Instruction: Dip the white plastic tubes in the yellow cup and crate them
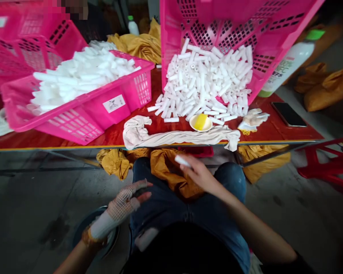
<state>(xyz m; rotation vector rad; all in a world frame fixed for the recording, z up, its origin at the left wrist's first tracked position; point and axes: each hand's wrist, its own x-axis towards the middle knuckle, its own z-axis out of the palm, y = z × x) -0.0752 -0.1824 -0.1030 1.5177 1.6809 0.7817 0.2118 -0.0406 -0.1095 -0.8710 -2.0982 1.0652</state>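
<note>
My right hand (198,173), bare, pinches a short white tube (182,161) over my lap. My left hand (127,201) wears a white mesh glove with bare fingertips. Its thumb and fingers are apart above my left thigh; a dark patch shows between them, and I cannot tell what it is. Below it, near my lap, is a blurred white piece (146,239). Ahead, many white tubes (200,82) spill from a tipped pink crate (171,23) onto the red tabletop (291,133). A small white dish (207,126) with a yellow block (200,121) stands before them.
A pink basket (88,123) heaped with longer white pieces (80,72) stands at left. A twisted cloth (174,137) lies along the table edge. At right are a glove (254,120), a phone (288,113) and a bottle (291,62). A dark bucket (114,243) is beside my left leg.
</note>
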